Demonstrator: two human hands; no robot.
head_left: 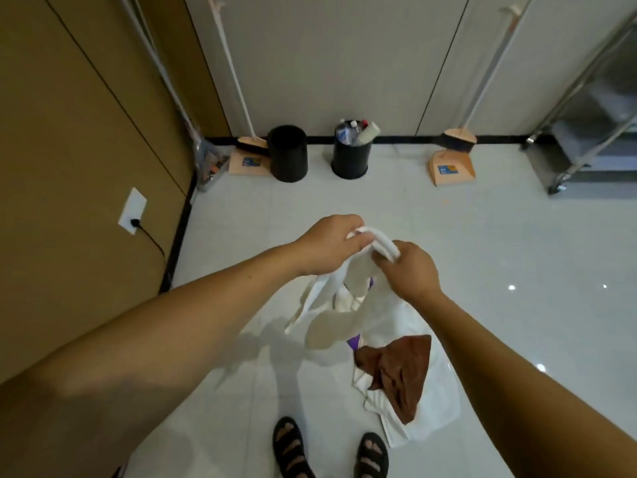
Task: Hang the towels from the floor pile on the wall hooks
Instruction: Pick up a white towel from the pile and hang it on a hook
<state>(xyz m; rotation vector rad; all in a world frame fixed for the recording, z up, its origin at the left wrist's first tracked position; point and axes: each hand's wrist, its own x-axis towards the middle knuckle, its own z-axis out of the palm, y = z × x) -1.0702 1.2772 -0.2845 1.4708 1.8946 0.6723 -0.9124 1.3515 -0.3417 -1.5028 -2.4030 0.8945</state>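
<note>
Your left forearm (155,332) comes in from the lower left, and your left hand (331,250) is curled round one end of a rolled edge of a white towel (379,241). That edge stretches as a short band across to your right hand (410,267), whose fingers are clenched on its other end, with your right forearm (517,360) running in from the lower right. Below both hands the rest of this towel hangs loose, clear of the floor.

Under it, just ahead of your sandals (291,446), the pile (441,384) lies on the pale tiled floor (517,236): white cloth spread flat, a brown towel (400,370) crumpled on top, and a small purple scrap (354,341) showing at its left edge.

Along the far walls, from the left, you have a wall socket (132,210) with a black plug in it, a mop (206,160) in the corner, a peach dustpan (249,162), a black bin (287,153), a second black bin (351,157) holding bottles, another dustpan (451,169) with its broom, and a metal cart (593,132) at the right.
</note>
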